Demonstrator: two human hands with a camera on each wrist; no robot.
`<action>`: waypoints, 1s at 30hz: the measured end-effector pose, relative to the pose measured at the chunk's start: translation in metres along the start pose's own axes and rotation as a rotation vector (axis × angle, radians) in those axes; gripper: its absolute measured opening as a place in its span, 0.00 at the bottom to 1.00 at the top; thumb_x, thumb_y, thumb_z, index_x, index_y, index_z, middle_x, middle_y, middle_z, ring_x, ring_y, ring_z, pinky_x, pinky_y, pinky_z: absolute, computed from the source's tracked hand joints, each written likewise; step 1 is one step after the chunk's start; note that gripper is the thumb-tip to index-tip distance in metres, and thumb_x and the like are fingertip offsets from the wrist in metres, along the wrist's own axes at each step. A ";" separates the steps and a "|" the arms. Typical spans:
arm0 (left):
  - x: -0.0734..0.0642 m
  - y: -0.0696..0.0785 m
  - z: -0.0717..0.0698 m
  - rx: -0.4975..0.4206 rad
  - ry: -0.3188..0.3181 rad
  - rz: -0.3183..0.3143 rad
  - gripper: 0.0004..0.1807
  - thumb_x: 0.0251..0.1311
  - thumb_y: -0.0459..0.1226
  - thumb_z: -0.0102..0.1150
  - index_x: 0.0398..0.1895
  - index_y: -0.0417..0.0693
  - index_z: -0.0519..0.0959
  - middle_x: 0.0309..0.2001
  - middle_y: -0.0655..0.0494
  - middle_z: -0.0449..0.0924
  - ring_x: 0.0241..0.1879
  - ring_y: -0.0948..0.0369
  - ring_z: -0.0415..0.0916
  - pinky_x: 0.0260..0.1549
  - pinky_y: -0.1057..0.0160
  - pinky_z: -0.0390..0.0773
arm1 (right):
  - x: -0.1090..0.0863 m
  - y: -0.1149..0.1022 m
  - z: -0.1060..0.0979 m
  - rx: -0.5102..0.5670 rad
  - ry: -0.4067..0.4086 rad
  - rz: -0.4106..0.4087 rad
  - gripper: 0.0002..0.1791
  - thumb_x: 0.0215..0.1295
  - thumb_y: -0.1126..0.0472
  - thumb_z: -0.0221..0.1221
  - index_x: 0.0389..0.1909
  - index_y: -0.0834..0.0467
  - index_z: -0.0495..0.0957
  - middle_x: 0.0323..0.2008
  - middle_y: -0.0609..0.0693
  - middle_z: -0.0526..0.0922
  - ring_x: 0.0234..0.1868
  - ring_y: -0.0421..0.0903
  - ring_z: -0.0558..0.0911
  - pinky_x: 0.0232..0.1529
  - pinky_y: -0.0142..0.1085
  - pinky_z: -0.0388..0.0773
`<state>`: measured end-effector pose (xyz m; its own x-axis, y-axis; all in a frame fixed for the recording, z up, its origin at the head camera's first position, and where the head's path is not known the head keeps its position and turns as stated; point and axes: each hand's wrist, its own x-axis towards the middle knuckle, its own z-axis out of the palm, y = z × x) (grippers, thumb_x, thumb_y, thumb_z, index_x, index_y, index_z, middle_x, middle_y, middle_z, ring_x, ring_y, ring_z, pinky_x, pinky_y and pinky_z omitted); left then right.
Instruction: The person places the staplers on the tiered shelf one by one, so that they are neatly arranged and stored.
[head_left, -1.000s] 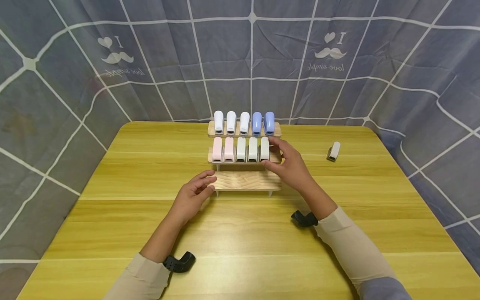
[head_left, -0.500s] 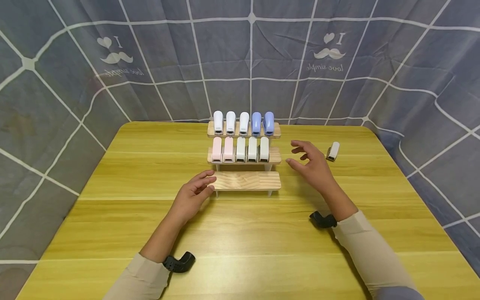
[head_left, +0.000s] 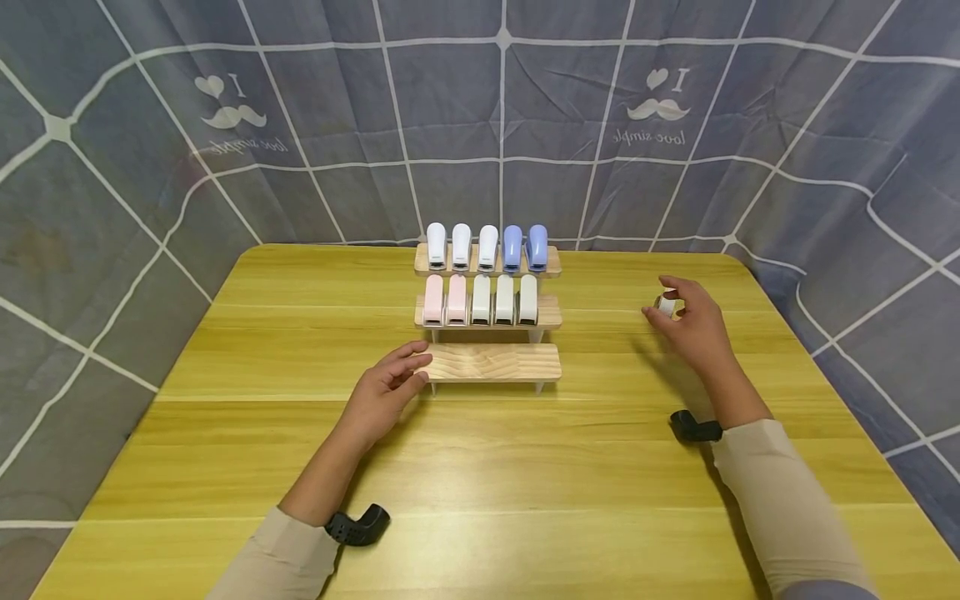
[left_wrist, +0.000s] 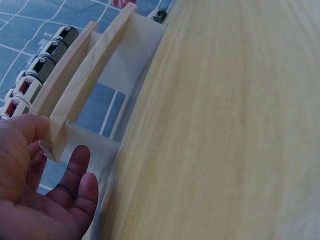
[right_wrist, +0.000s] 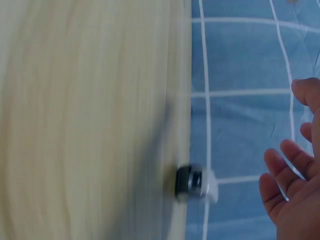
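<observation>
In the head view, my right hand (head_left: pixel 693 321) hovers with spread thumb and fingers around a small white stapler (head_left: pixel 666 306). The right wrist view shows a gap between these fingers and the stapler (right_wrist: pixel 195 183), which sits on the table. My left hand (head_left: pixel 382 396) touches the left end of the lowest wooden shelf (head_left: pixel 495 362) with loosely bent fingers. In the left wrist view, its thumb (left_wrist: pixel 35 127) lies at the board's end. On the middle shelf stand two pink staplers (head_left: pixel 446 300) and three pale-green staplers (head_left: pixel 505 300); white staplers (head_left: pixel 461 247) and blue staplers (head_left: pixel 524 248) line the top shelf.
The shelves form a stepped wooden rack with white supports (left_wrist: pixel 95 145). It stands on a wood-grain table (head_left: pixel 480 483). A grey curtain (head_left: pixel 450 108) with white lines hangs behind the table and at both sides.
My right hand has let go of the rightmost pale-green stapler on the middle shelf and moved right to the lone white stapler. My left hand has stayed at the lowest shelf.
</observation>
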<state>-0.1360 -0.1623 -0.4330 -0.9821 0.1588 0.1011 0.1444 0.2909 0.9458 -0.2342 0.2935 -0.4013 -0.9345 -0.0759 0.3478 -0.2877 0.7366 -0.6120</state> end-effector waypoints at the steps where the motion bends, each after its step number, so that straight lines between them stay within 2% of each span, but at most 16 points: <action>1: 0.000 0.000 0.000 -0.002 -0.001 -0.001 0.18 0.71 0.36 0.58 0.60 0.39 0.79 0.69 0.55 0.69 0.66 0.54 0.67 0.54 0.69 0.70 | 0.001 0.004 -0.002 -0.003 0.001 0.009 0.32 0.67 0.61 0.65 0.68 0.66 0.67 0.62 0.66 0.71 0.57 0.62 0.73 0.49 0.55 0.70; 10: 0.000 0.001 0.000 0.022 0.005 -0.007 0.17 0.71 0.36 0.57 0.60 0.40 0.80 0.69 0.56 0.69 0.66 0.54 0.67 0.55 0.66 0.71 | 0.009 0.030 -0.012 -0.004 -0.101 0.112 0.41 0.67 0.56 0.65 0.74 0.66 0.58 0.68 0.70 0.61 0.64 0.69 0.66 0.56 0.64 0.67; 24: 0.000 0.000 0.001 -0.011 0.004 -0.013 0.18 0.71 0.34 0.57 0.61 0.37 0.78 0.69 0.53 0.68 0.67 0.53 0.65 0.52 0.73 0.69 | 0.019 0.057 -0.014 0.017 -0.228 0.198 0.46 0.70 0.51 0.62 0.78 0.65 0.47 0.73 0.71 0.51 0.70 0.71 0.58 0.62 0.65 0.60; 30: 0.000 0.001 0.000 -0.009 0.004 -0.015 0.18 0.71 0.35 0.57 0.60 0.38 0.79 0.69 0.54 0.69 0.67 0.54 0.66 0.52 0.74 0.69 | 0.020 0.067 -0.011 0.083 -0.251 0.224 0.48 0.70 0.51 0.61 0.79 0.63 0.43 0.74 0.70 0.50 0.71 0.70 0.57 0.63 0.64 0.61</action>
<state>-0.1357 -0.1619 -0.4326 -0.9847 0.1504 0.0881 0.1285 0.2851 0.9498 -0.2697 0.3488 -0.4272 -0.9959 -0.0884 0.0191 -0.0755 0.6976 -0.7125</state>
